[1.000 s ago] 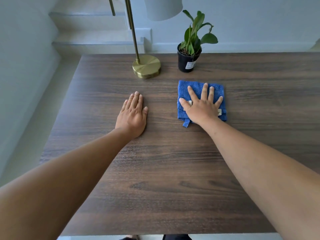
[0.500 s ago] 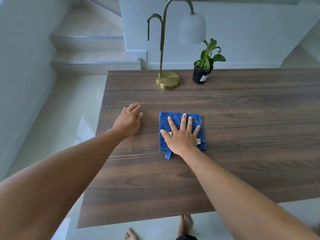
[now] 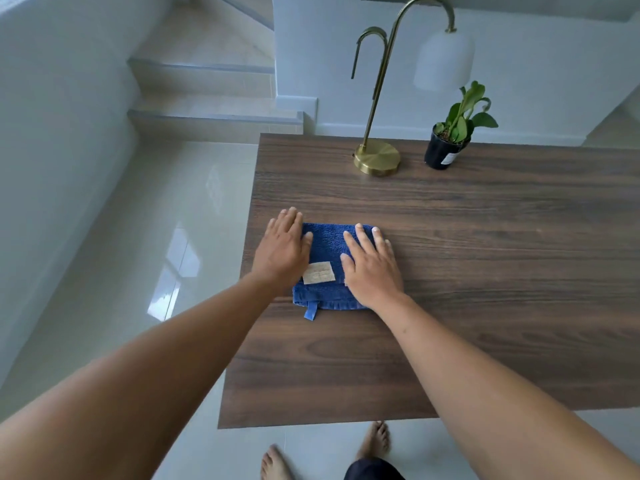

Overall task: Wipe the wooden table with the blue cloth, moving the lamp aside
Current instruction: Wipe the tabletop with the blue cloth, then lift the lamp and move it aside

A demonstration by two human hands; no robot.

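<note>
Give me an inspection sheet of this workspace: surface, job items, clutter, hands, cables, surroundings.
Surface: dark wooden table, grain running left to right.
Job's things: blue cloth lies flat near the table's left edge, pale label facing up; brass lamp stands at the far edge, not yet moved aside.
Clutter: potted plant right of the lamp.
Hands: left hand and right hand rest flat on the cloth, fingers straight, no grip.
Cables: nothing seen.
Surroundings: glossy tiled floor, stairs, white wall; bare feet below the table's near edge.
</note>
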